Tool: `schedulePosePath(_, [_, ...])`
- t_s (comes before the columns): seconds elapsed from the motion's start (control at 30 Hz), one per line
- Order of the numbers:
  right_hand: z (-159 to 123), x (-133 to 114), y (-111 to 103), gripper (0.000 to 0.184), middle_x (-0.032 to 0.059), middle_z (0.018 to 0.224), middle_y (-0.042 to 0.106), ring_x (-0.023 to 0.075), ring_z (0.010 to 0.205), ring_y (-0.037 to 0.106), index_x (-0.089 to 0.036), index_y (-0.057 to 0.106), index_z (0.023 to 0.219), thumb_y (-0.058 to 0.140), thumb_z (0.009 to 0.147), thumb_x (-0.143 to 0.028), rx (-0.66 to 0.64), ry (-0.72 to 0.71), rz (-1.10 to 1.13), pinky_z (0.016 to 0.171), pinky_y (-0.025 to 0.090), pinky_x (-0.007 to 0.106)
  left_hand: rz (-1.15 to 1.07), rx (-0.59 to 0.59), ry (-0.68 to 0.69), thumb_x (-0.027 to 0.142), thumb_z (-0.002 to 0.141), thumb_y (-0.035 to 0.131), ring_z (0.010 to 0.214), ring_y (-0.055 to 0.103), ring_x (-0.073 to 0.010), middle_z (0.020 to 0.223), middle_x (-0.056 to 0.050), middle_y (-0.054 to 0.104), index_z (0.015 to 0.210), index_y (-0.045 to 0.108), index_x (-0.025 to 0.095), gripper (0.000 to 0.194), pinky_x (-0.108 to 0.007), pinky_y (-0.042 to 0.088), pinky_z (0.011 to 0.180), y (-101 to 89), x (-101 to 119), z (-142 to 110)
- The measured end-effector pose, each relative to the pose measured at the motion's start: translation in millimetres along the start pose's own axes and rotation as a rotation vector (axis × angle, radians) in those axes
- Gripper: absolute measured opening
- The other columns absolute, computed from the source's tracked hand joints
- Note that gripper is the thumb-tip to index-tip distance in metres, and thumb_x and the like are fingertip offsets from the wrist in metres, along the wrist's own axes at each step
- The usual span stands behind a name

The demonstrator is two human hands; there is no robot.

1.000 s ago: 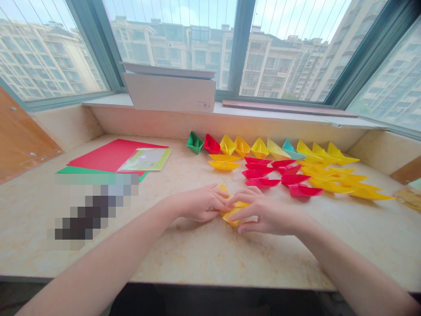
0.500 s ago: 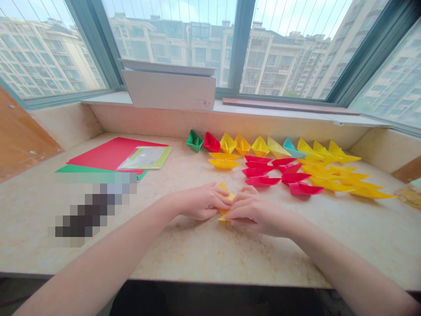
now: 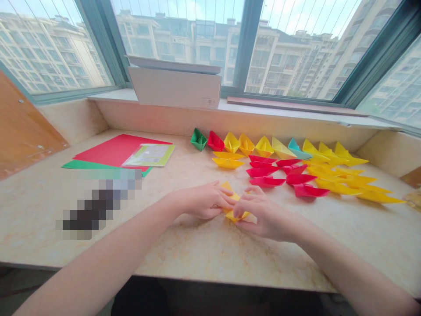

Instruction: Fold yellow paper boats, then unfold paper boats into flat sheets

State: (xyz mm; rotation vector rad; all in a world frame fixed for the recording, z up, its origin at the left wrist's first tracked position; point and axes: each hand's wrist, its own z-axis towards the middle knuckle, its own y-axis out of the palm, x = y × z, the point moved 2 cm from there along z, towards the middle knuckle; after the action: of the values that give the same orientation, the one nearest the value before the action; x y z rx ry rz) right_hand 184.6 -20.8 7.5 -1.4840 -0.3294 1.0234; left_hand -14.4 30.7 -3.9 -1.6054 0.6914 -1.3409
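Observation:
My left hand [image 3: 205,201] and my right hand [image 3: 266,217] meet over a folded yellow paper [image 3: 236,215], and both pinch it against the counter. Fingers hide most of the paper, with only its points showing. Beyond my right hand lie rows of origami boats: red ones [image 3: 265,181] nearest, yellow ones [image 3: 335,187] to their right. A green boat [image 3: 198,139] stands at the left end of the back row, and a blue boat [image 3: 298,149] stands among the yellow ones.
The hands work on a cream marble counter [image 3: 204,250]. To the left lie a red sheet [image 3: 115,150], a green sheet [image 3: 88,164] and a paper packet [image 3: 149,155], with a blurred patch [image 3: 98,206] below them. A white box [image 3: 174,87] sits on the windowsill behind.
My view has shifted slightly, so the scene sits a little higher and further right. My fingers have shifted on the yellow paper, and more of its lower point shows than half a second ago.

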Motion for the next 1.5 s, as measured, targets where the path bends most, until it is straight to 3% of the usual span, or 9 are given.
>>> schedulePosePath(0.37, [-3,-7,3,0.016,0.0024,0.107,0.069,0.0191,0.100,0.063,-0.027,0.061,0.106,0.060,0.092,-0.021,-0.054,-0.045,-0.022,0.101,0.032,0.042,0.001,0.008,0.031,-0.002,0.083,0.048,0.139,0.045,-0.0240,0.132,0.002,0.066,0.104,0.070,0.030,0.045,-0.057,0.015,0.119,-2.9,6,1])
schedulePosePath(0.57, [0,-6,4,0.015,0.0018,0.092,0.069,0.0205,0.094,0.063,-0.026,0.062,0.105,0.059,0.091,-0.020,-0.003,0.001,-0.045,0.108,0.023,0.052,0.005,0.031,0.034,-0.002,0.082,0.051,0.136,0.048,-0.0240,0.126,0.002,0.069,0.098,0.071,0.029,0.041,-0.056,0.017,0.119,0.1,1,1])
schedulePosePath(0.73, [0,-8,0,0.013,0.0016,0.089,0.069,0.0209,0.092,0.062,-0.023,0.061,0.097,0.058,0.088,-0.015,0.049,0.081,0.002,0.100,0.034,0.048,0.019,0.046,0.020,-0.001,0.082,0.051,0.131,0.052,-0.0225,0.121,0.001,0.071,0.093,0.069,0.027,0.035,-0.056,0.013,0.120,0.3,3,-1])
schedulePosePath(0.9, [-2,-9,-5,0.019,0.0001,0.087,0.070,0.0211,0.091,0.063,-0.024,0.060,0.100,0.060,0.084,-0.014,0.065,0.266,0.184,0.084,0.045,0.037,0.041,0.067,0.018,-0.001,0.080,0.052,0.119,0.061,-0.0218,0.118,0.002,0.072,0.093,0.070,0.028,0.037,-0.051,0.021,0.118,-2.0,7,0])
schedulePosePath(1.0, [-3,-6,-5,0.012,0.0006,0.088,0.071,0.0193,0.085,0.066,-0.023,0.061,0.095,0.060,0.084,-0.016,0.056,0.333,0.292,0.074,0.047,0.031,0.047,0.060,0.022,-0.001,0.080,0.051,0.123,0.059,-0.0228,0.123,0.002,0.069,0.098,0.071,0.028,0.040,-0.051,0.021,0.118,-1.8,7,0])
schedulePosePath(1.23, [-4,1,-10,0.008,0.0005,0.089,0.071,0.0180,0.084,0.067,-0.021,0.057,0.093,0.059,0.086,-0.017,-0.047,0.293,0.409,0.071,0.051,0.029,0.039,0.033,-0.016,0.002,0.084,0.050,0.136,0.047,-0.0269,0.134,0.001,0.064,0.111,0.068,0.032,0.044,-0.059,0.015,0.117,-0.7,5,-1])
schedulePosePath(1.43, [-12,0,-12,0.026,0.0018,0.107,0.069,0.0210,0.099,0.065,-0.026,0.059,0.107,0.067,0.083,-0.021,-0.131,0.187,0.277,0.085,0.050,0.034,0.044,0.028,0.042,0.001,0.085,0.050,0.136,0.048,-0.0260,0.134,-0.001,0.065,0.115,0.068,0.030,0.045,-0.050,0.028,0.115,-1.0,7,1])
schedulePosePath(1.5, [-13,-2,-11,0.024,0.0011,0.109,0.069,0.0214,0.101,0.063,-0.027,0.060,0.108,0.065,0.086,-0.022,-0.132,0.172,0.226,0.087,0.047,0.035,0.042,0.032,0.035,0.002,0.085,0.051,0.135,0.049,-0.0259,0.133,0.000,0.065,0.114,0.068,0.030,0.045,-0.049,0.028,0.115,-0.9,7,1])
